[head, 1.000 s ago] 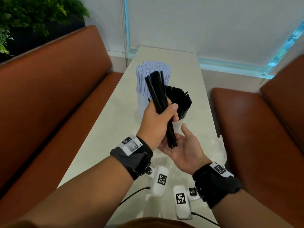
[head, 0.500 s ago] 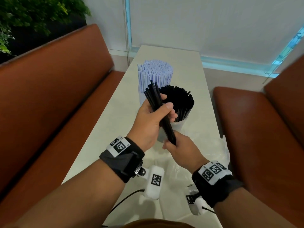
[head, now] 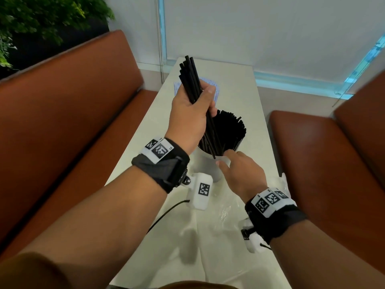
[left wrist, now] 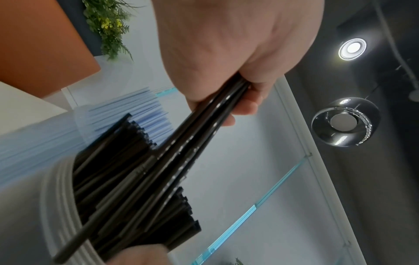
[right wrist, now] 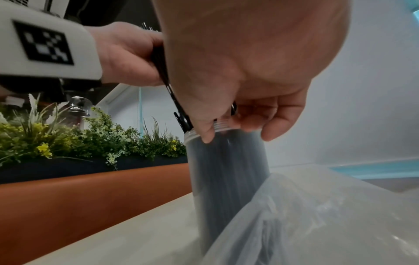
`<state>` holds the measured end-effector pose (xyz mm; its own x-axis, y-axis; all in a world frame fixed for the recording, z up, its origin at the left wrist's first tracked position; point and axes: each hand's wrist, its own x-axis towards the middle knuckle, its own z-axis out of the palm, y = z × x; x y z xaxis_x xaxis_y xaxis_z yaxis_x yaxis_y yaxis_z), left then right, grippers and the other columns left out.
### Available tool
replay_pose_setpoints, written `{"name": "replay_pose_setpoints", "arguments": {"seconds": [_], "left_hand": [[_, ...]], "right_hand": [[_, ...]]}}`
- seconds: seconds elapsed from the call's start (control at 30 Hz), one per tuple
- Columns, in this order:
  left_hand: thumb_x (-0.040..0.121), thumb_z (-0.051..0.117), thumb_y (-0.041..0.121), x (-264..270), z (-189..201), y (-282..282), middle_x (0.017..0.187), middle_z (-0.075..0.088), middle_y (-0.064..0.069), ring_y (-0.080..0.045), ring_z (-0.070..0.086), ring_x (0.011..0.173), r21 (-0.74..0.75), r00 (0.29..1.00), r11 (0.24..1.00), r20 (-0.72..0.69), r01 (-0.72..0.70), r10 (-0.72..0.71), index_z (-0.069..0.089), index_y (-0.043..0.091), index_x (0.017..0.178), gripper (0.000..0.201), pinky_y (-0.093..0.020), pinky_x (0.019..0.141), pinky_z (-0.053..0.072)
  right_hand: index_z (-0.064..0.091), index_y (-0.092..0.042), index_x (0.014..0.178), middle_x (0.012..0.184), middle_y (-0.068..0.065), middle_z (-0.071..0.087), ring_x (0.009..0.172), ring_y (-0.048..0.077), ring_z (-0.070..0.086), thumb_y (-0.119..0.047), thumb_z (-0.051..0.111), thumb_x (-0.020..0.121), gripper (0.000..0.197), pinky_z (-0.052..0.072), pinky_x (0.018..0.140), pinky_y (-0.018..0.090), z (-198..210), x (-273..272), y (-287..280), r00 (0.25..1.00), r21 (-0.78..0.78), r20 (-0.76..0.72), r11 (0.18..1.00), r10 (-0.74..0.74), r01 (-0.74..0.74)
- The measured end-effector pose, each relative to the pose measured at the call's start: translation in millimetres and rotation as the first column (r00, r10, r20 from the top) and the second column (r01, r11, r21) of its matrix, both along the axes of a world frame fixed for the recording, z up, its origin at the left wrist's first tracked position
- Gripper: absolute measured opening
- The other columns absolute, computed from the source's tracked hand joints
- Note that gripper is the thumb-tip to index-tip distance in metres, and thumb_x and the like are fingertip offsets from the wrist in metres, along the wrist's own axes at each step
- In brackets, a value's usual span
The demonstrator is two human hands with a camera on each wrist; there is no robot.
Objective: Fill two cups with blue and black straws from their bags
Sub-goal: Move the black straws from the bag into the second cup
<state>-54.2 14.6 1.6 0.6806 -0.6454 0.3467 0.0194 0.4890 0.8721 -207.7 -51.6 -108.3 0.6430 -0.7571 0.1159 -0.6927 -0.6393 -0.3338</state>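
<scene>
My left hand (head: 205,101) grips a bundle of black straws (head: 190,80) tilted up and away, its lower ends dipping into the translucent cup (head: 208,170) packed with black straws (head: 229,130). The left wrist view shows the same bundle (left wrist: 204,125) running down among the straws in the cup (left wrist: 52,197). My right hand (head: 225,160) holds that cup at its rim, thumb on the near side and fingers round the right side (right wrist: 272,125). Behind my left hand stands the cup of blue straws (head: 215,89), mostly hidden. An empty clear bag (head: 229,215) lies near me.
The narrow white table (head: 239,84) runs away from me between two brown benches (head: 73,122) (head: 323,153). A glass wall closes its far end. Plants (head: 41,21) sit behind the left bench.
My left hand has lifted the black bundle forward and set its lower ends into the black-straw cup. My right hand let go of the bundle's lower end and took the cup's rim.
</scene>
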Motion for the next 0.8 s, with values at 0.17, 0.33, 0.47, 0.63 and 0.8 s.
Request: {"name": "replay_pose_setpoints", "arguments": {"seconds": [0.17,0.33,0.47,0.63,0.8], "left_hand": [[0.093,0.064,0.019,0.6,-0.7,-13.0,0.062,0.058,0.004,-0.019,0.054,0.057,-0.005,0.994,0.995,-0.027,-0.103,0.103,0.063,0.036,0.078,0.023,-0.037,0.061,0.05],[0.094,0.064,0.018,2.2,-3.9,-20.1,0.061,0.058,0.003,-0.022,0.055,0.057,-0.009,0.992,0.992,-0.037,-0.122,0.122,0.062,0.033,0.079,0.021,-0.042,0.064,0.052],[0.095,0.062,0.013,5.4,4.7,-25.3,0.059,0.056,0.003,-0.02,0.053,0.054,-0.061,0.99,0.99,-0.068,-0.125,0.121,0.057,0.02,0.088,0.011,-0.037,0.059,0.051],[0.097,0.061,0.013,4.0,2.2,-23.1,0.06,0.057,0.002,-0.019,0.055,0.055,-0.009,0.99,0.992,0.064,-0.127,0.128,0.055,0.017,0.088,0.011,-0.033,0.059,0.053],[0.094,0.066,0.033,-0.1,-35.0,-16.3,0.078,0.066,0.008,-0.01,0.063,0.084,0.388,0.86,0.902,0.509,-0.188,-0.039,0.061,0.02,0.086,0.015,-0.026,0.081,0.051]], "right_hand": [[0.057,-0.031,0.11,0.093,-0.006,0.052,0.094,0.02,0.049,-0.051,0.042,0.102,0.026,0.038,0.067,0.035,-4.5,3.1,-7.3,0.999,0.029,0.006,0.999,0.042,-0.042],[0.054,-0.032,0.11,0.092,-0.008,0.047,0.09,0.015,0.04,-0.054,0.039,0.102,0.028,0.037,0.065,0.035,-5.9,4.3,-8.0,0.999,0.007,-0.025,0.999,0.032,-0.031],[0.048,-0.03,0.104,0.09,-0.008,0.045,0.088,0.015,0.037,-0.053,0.037,0.102,0.025,0.035,0.063,0.034,-5.1,4.6,-6.5,0.998,-0.013,-0.051,0.999,0.029,-0.029],[0.05,-0.028,0.105,0.091,-0.007,0.045,0.089,0.016,0.037,-0.052,0.038,0.103,0.027,0.037,0.063,0.034,-3.1,4.6,-4.8,0.998,-0.012,-0.052,1.0,0.022,-0.023],[0.049,-0.027,0.106,0.09,-0.007,0.043,0.088,0.016,0.036,-0.051,0.038,0.103,0.027,0.035,0.062,0.034,-2.7,4.6,-4.1,0.998,-0.021,-0.058,0.999,0.024,-0.025]]}}
